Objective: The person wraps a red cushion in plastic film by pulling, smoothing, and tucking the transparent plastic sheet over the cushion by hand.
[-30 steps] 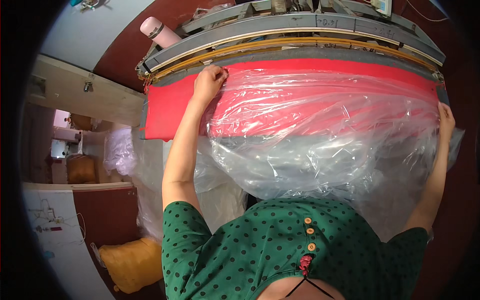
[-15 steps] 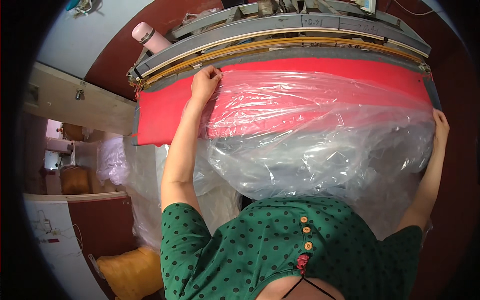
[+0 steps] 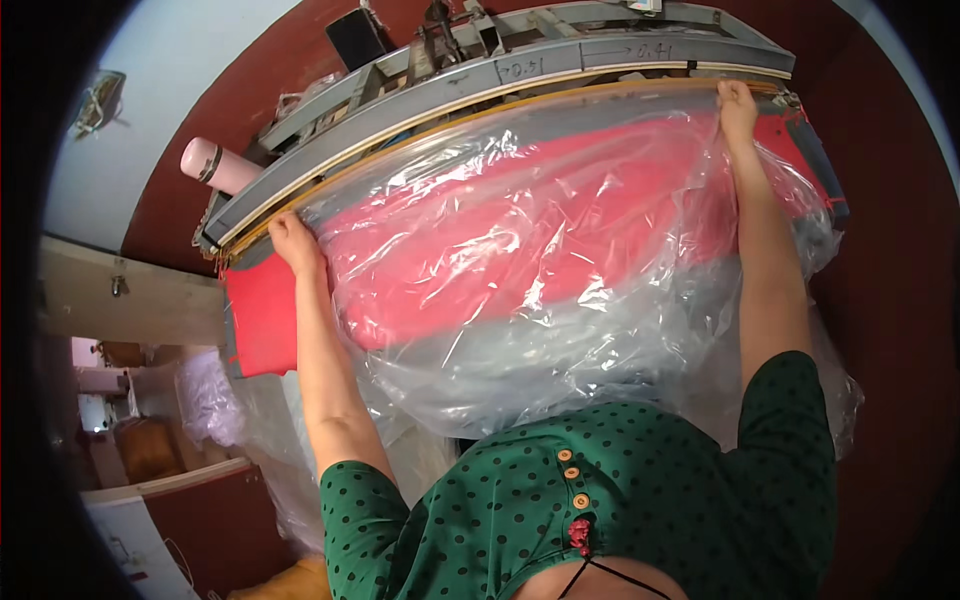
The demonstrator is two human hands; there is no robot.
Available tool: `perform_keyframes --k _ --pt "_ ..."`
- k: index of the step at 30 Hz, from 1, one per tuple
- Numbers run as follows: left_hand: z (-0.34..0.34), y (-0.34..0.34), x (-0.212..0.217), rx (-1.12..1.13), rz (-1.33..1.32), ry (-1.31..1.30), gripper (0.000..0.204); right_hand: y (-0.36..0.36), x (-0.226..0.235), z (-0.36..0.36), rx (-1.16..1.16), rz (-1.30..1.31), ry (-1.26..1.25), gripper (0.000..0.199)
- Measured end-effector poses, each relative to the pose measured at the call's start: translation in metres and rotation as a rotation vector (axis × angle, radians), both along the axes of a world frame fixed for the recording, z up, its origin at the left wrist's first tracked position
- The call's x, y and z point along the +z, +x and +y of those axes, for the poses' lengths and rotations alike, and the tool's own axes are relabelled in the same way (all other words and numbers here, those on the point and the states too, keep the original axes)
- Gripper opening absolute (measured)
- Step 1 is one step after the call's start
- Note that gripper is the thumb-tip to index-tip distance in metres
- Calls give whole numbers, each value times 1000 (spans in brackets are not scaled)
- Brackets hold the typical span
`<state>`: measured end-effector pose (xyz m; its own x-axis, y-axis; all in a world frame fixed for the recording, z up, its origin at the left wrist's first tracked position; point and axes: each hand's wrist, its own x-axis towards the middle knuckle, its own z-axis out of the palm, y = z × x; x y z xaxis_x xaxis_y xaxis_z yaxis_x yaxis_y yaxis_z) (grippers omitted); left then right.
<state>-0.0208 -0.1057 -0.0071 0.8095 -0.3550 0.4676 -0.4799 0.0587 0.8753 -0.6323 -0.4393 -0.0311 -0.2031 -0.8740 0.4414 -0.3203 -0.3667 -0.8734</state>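
A wide sheet of clear plastic film (image 3: pixel 520 350) is stretched between my hands over a red mat (image 3: pixel 265 320) and hangs down in shiny folds toward my body. My left hand (image 3: pixel 292 240) is closed on the film's far left corner, close to the orange-brown strip (image 3: pixel 400 147) of the machine. At the far right, my right hand (image 3: pixel 737 103) grips the film's other corner near that same strip. Loose film bunches below my right forearm. Both ends of the red mat stick out beyond the film.
Behind the strip runs a long grey metal bar (image 3: pixel 570 52) with handwritten marks. A pink bottle (image 3: pixel 225 168) leans at its left end, and a dark flat panel (image 3: pixel 357 40) stands behind. Left lie a pale purple plastic bundle (image 3: pixel 210 400) and a yellow-orange bag (image 3: pixel 285 582).
Both hands have reached farther forward, pulling the film's far edge up to the machine's strip. My right hand has come up from the right side of the mat. The view has tilted.
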Motion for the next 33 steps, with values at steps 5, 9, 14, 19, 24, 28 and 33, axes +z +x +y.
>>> perform_keyframes --k 5,9,14,19,24,28,33 --pt "-16 0 -2 -115 159 -19 13 6 -3 -14 -134 44 -199 22" --pt "-13 6 -4 -99 124 -73 14 8 2 -16 -210 92 -20 23" --pt "-8 1 2 24 192 -72 10 10 19 4 -98 -33 18 17" --pt "1 -4 8 152 82 -192 5 5 21 10 46 -168 47 10" --pt "37 -22 8 269 -575 394 34 5 38 51 134 145 -238 15" --pt "57 -35 16 363 -626 689 27 -4 78 149 -79 431 -410 21" --pt "55 -71 23 -138 -168 175 17 -136 -1 213 154 684 51 14"
